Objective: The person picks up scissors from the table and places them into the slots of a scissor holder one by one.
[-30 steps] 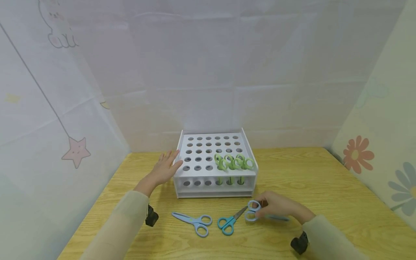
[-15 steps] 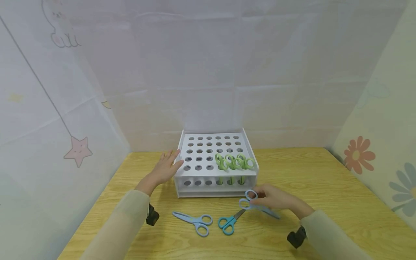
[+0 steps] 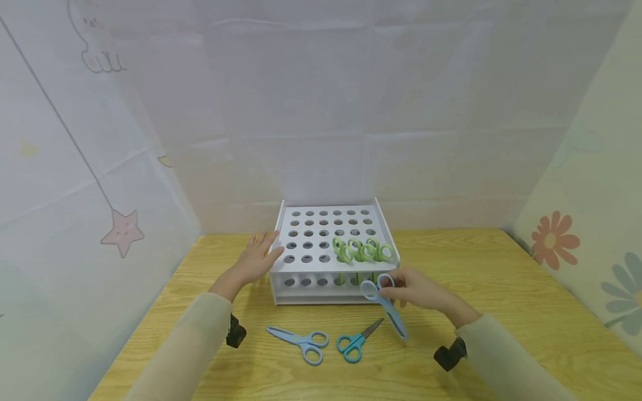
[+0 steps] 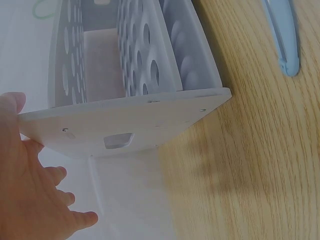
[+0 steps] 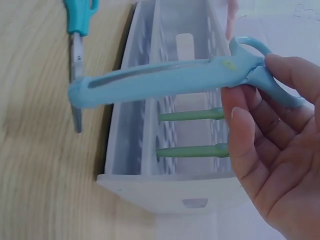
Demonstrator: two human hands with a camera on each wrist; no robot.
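A wooden table [image 3: 451,262] bears a white perforated rack [image 3: 301,269]. My left hand [image 3: 253,260], fingers extended, rests on its left wall; my right hand [image 3: 415,289] pinches light-blue scissors [image 5: 160,81] by the handles, near its right front corner. Three green scissors [image 3: 359,256] occupy the front row's right-hand holes, handles up; before the rack lie a second light-blue pair [image 3: 300,339] and teal scissors [image 3: 356,340].

The person wears long, plain, pale cream sleeves, the left sleeve [image 3: 183,342] and the right sleeve [image 3: 506,353] alike, soft-looking and lightly creased, reaching to the wrists. A small, boxy black left wrist camera [image 3: 236,332] sits by one sleeve end, a matching black right wrist camera [image 3: 448,355] by the other.
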